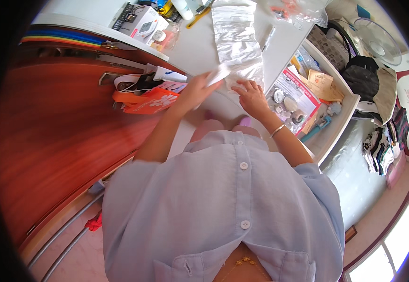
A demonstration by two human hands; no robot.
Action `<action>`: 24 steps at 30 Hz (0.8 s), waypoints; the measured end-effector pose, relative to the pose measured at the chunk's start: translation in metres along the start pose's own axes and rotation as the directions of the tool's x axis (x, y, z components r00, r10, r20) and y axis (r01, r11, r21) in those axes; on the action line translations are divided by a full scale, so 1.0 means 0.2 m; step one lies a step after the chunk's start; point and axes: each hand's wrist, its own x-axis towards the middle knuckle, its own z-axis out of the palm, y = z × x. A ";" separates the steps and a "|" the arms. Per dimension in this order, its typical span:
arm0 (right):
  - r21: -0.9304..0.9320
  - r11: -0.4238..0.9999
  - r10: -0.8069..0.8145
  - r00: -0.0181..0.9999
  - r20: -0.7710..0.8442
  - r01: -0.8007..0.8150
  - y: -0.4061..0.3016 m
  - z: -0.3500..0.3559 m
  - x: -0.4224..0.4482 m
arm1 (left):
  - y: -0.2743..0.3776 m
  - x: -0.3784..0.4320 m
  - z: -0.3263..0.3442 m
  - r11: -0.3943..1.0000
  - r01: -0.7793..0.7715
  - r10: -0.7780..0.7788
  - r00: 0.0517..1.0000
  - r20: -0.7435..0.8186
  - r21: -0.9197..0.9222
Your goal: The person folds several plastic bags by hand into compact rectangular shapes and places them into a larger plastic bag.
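Observation:
A long, crinkled white plastic bag (236, 31) lies flat on the white desktop and runs to its near edge. My left hand (199, 90) is left of the bag's near end, shut on a small white flat item (219, 74). That item is blurred, so its kind is unclear. At the bag's near end, the fingers of my right hand (253, 97) touch the plastic. Whether they pinch it or only rest on it is hard to see. A bracelet (277, 130) circles the right wrist.
Right of the desk an open drawer (338, 130) sticks out, filled with packets and small goods. An orange bag (149, 102) hangs by the red wooden door (67, 116) at left. On the desk are a white pen (269, 38), a yellow cutter knife (198, 17) and a boxed device (144, 26).

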 end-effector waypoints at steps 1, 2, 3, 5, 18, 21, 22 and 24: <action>-0.019 1.000 -0.002 1.000 -0.002 0.002 0.00 0.00 -0.01 | 0.01 0.17 0.06 0.999 -0.006 0.010 0.994 0.110 -0.034; -0.037 0.999 -0.005 1.000 -0.007 0.005 0.00 0.01 -0.01 | -0.01 0.34 0.14 0.998 0.009 0.000 0.989 0.151 -0.064; -0.054 0.999 -0.002 1.000 -0.014 0.001 0.01 0.02 -0.01 | -0.06 0.48 0.22 0.995 0.026 -0.008 0.980 0.198 -0.091; -0.038 0.999 -0.010 0.999 -0.030 0.009 0.01 0.02 -0.03 | -0.14 0.67 0.30 0.952 0.014 -0.068 0.984 0.167 0.307; 0.064 0.998 0.018 0.999 -0.052 -0.015 0.00 -0.01 -0.16 | -0.08 0.70 0.32 0.867 -0.237 0.143 0.961 0.237 0.439; 0.092 0.996 0.005 0.999 -0.053 0.000 0.02 -0.02 -0.16 | -0.01 0.64 0.43 0.747 -0.328 0.171 0.936 0.309 0.578; 0.099 0.995 -0.001 0.999 -0.052 0.006 0.02 -0.02 -0.16 | -0.02 0.63 0.45 0.745 -0.336 0.188 0.935 0.302 0.576; 0.100 0.995 -0.004 0.999 -0.051 0.009 0.02 -0.02 -0.17 | -0.06 0.60 0.47 0.677 -0.372 0.265 0.928 0.261 0.635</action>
